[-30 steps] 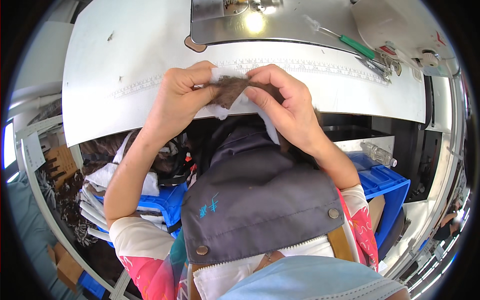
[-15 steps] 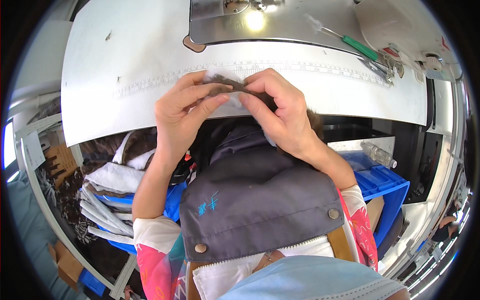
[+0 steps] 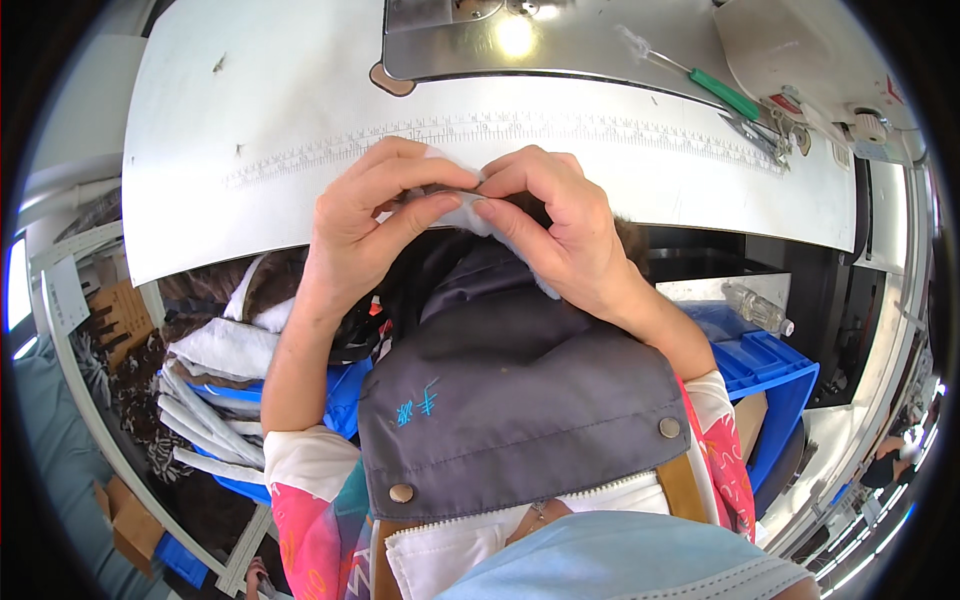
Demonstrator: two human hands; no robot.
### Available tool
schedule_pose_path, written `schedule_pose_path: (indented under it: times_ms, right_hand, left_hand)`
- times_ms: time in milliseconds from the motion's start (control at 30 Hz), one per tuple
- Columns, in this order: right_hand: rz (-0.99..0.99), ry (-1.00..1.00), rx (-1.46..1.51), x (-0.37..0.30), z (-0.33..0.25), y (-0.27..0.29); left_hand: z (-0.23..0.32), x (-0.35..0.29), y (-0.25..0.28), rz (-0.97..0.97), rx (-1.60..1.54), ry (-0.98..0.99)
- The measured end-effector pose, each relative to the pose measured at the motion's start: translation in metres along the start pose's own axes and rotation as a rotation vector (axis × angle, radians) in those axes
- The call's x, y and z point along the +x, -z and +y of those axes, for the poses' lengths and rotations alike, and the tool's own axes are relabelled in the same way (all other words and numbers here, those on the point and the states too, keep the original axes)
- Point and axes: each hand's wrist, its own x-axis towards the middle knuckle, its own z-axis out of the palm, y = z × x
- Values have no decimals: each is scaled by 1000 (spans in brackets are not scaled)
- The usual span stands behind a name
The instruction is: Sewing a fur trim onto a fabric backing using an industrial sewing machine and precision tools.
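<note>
Between my hands, over the near edge of the white table, is a piece of brown fuzzy fabric with a white backing (image 3: pixel 466 216). My left hand (image 3: pixel 378 205) pinches it between thumb and fingers from the left. From the right, my right hand (image 3: pixel 560 215) grips the same piece, its thumb close to the left thumb. The fingertips of both hands nearly meet along the folded edge. Some white material shows above the fingers, and the fabric hangs down beside my right wrist. Much of the brown side is hidden by my fingers.
A sewing machine bed (image 3: pixel 560 50) lies at the table's far side. Scissors (image 3: pixel 755 135) and a green-handled tool (image 3: pixel 722 93) rest at the right. A printed ruler (image 3: pixel 330 150) crosses the white table (image 3: pixel 190 200). White strips (image 3: pixel 205 430) and a blue crate (image 3: pixel 765 365) are below.
My fingers have closed in over the fabric, so less of its brown side shows. Both hands have drawn slightly closer together along the edge.
</note>
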Motion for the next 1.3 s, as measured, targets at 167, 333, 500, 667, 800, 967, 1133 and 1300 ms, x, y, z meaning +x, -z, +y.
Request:
schedule_pose_path:
  times_ms: [167,333,500,667,800,967,1133,1300]
  right_hand:
    - [-5,3,6,0,-2,-1]
    - [-68,-65,50,-4,-2,1]
    - [54,-101,243,-4,-1,-6]
    - [57,-120,277,-4,-3,-5]
    - [53,-141,296,-6,-5,-3]
    - [-80,-166,176,1,-9,7]
    - [-501,-243,20,18,-20,14]
    - [-80,139,45,47,-43,-34]
  left_hand:
    - [-7,-6,5,-8,-30,21]
    - [-11,-14,0,68,-153,92]
    - [-11,-17,-5,151,-178,76]
    - [-9,-19,-9,212,-239,67]
    - [-8,-19,-11,234,-229,59]
    - [-8,-19,-8,205,-216,-3]
    - [5,-18,16,118,-57,-123]
    - [45,-4,78,212,23,-71]
